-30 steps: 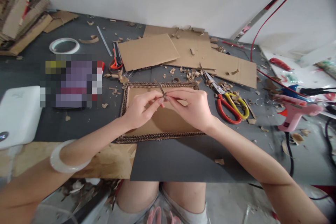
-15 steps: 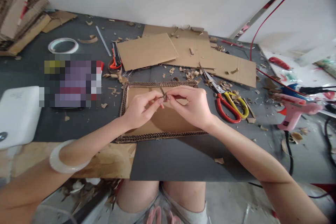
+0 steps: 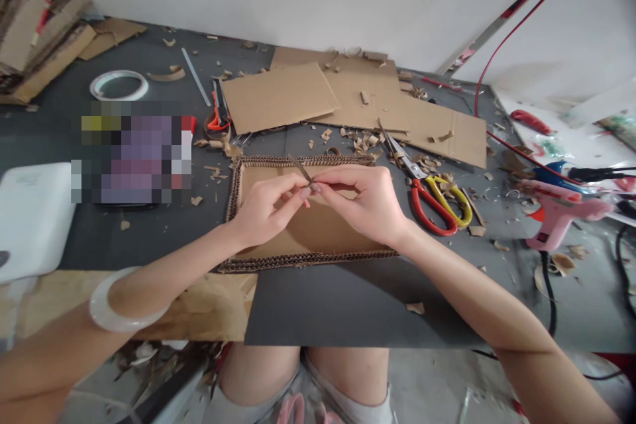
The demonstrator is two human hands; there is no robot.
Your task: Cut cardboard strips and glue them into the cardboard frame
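Observation:
Fingertip to fingertip, my left hand and my right hand pinch a thin brown cardboard strip. One end of the strip sticks out up and to the left; the rest is hidden by my fingers. Both hands are above a shallow rectangular cardboard tray, whose raised rim shows corrugated edges. To the right of the tray lie scissors with one red and one yellow handle, blades pointing away and to the left.
Flat cardboard sheets lie behind the tray among curled scraps. An orange utility knife, a tape roll and a white box-shaped device are leftward. A pink glue gun with its cord is at right. Stacked corrugated pieces stand far left.
The strip's free end has tipped a little further left between my fingers, and more of it shows. Both hands stay in nearly the same place.

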